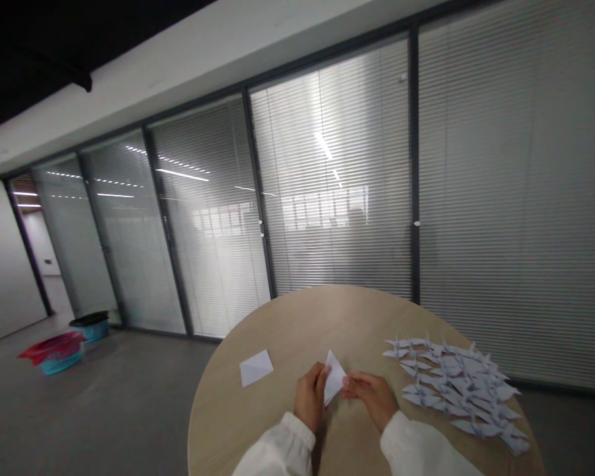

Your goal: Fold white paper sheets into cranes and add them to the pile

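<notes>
You are holding the paper (335,378), tip pointing to the worktop's (297,324) far edge, with left hand (310,398) and right hand (373,395) both pinching it.

The folded paper (334,378) is a small white piece creased into a narrow, pointed shape, with one sharp tip aimed toward 12 o'clock and leaning slightly to 11. It stands nearly upright, raised off the round wooden table (297,317) rather than lying flat on it. The left hand (311,396) pinches its edge from 9 o'clock, and the right hand (373,395) pinches its lower corner from 3 o'clock. It sits over the table's near edge, at 6 o'clock on the tabletop.
</notes>
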Demonstrator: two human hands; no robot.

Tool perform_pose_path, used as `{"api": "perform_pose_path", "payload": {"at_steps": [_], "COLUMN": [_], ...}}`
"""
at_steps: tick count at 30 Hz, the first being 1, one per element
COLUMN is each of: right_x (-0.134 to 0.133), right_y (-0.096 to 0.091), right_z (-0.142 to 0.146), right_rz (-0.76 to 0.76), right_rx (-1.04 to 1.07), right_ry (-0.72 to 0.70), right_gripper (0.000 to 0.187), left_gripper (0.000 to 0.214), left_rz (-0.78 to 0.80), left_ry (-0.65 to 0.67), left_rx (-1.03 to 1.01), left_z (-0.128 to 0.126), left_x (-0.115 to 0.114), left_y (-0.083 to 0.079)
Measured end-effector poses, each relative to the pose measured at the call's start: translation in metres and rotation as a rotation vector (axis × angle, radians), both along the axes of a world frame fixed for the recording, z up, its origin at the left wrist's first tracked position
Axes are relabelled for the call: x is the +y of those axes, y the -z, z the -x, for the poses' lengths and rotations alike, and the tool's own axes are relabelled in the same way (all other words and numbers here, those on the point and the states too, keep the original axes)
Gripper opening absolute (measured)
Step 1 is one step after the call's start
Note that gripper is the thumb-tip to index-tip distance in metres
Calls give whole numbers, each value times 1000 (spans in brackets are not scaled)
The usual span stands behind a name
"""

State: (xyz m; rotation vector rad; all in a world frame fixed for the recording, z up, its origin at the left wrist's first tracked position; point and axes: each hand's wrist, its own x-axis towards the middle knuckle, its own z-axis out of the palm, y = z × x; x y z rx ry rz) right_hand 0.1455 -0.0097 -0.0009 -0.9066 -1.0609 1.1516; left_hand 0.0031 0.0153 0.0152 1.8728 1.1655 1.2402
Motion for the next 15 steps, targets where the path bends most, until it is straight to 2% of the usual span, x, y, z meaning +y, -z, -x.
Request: {"api": "perform_pose_path", "payload": {"at_steps": [2,8,11,15], "right_x": [-1,-6,-7,-4], "right_y": [-2,-13,-15,-11], "right_z": [-2,-7,-8,-9], "right_rz": [4,-10,-11,-20], "right_rx": [8,-2,-31,-25], "right_ry": [18,71,81,73], "right_gripper": [36,33,32,30], "left_gripper": [39,49,49,48], "left_rz": [77,453,514,507], "left_ry": [54,346,400,416], "left_rx": [-68,-275,-302,-280], "left_z": [-1,-5,-5,-3], "left_x": [1,5,6,6], "left_y": [1,9,10,10]}}
